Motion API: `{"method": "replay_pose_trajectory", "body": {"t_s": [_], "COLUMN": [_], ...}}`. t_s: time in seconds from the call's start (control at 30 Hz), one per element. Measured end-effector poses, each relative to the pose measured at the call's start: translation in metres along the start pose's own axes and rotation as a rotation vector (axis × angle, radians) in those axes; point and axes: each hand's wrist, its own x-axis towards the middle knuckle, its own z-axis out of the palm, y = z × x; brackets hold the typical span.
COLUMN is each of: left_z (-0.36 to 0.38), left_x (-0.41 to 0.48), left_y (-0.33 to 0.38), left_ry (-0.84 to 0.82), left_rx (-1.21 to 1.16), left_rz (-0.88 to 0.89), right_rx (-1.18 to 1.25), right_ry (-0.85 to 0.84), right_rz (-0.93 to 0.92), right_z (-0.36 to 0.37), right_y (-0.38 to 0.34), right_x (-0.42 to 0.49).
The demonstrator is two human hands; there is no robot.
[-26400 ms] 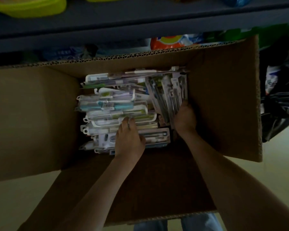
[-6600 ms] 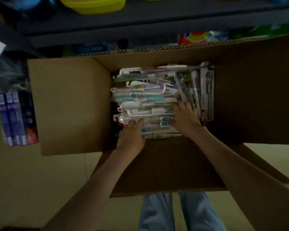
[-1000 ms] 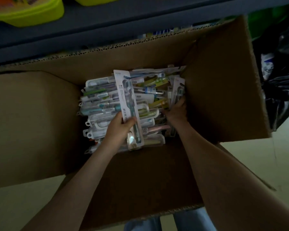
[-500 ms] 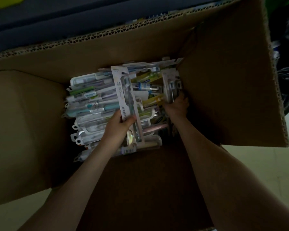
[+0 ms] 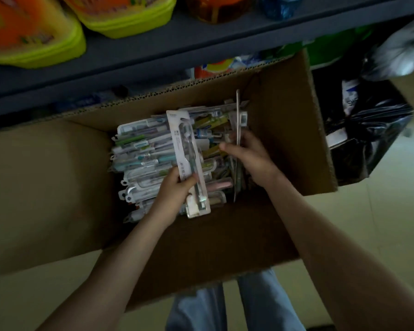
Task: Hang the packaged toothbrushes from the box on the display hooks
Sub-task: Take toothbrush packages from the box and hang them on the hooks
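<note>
One head-worn camera looks steeply down from close above the open cardboard box, with the shelf ahead.

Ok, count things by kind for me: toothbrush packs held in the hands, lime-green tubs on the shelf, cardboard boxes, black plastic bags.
Toothbrush packs held: 2, white flat pack in left hand, edge-on pack in right hand
Lime-green plastic tubs: 2
Brown cardboard box: 1
Black plastic bag: 1
Total: 6

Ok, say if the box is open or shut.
Open: the cardboard box has its flaps spread outward, showing packaged toothbrushes piled inside.
</note>
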Motion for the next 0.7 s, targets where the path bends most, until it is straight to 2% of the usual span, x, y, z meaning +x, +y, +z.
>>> {"method": "replay_pose_trajectory", "body": {"t_s": [0.2, 0.27, 0.43, 0.6, 0.7], "left_z": [-0.015, -0.026, -0.061, -0.092, -0.112], "left_x": [-0.1, -0.143, -0.247, -0.336, -0.383], "left_y": [0.056, 0.08, 0.163, 0.252, 0.304], "left_ry": [-0.119, -0.135, -0.163, -0.125, -0.118], "left_rx": [0.01, 0.034, 0.05, 0.061, 0.051], "left_rz": [-0.046, -0.021, 0.168, 0.426, 0.593], "right_rx": [-0.053, -0.122, -0.159, -0.158, -0.208], "right_ry": [-0.127, -0.123, -0.064, -0.207, -0.166], "right_rz": [-0.085, -0.112, -0.213, -0.335, -0.487], "right_z": [-0.008, -0.01, -0.018, -0.019, -0.018], "right_y": [-0.077, -0.109, -0.202, -0.302, -0.357], "right_x": [-0.125, -0.17, -0.263, -0.351, -0.397]}}
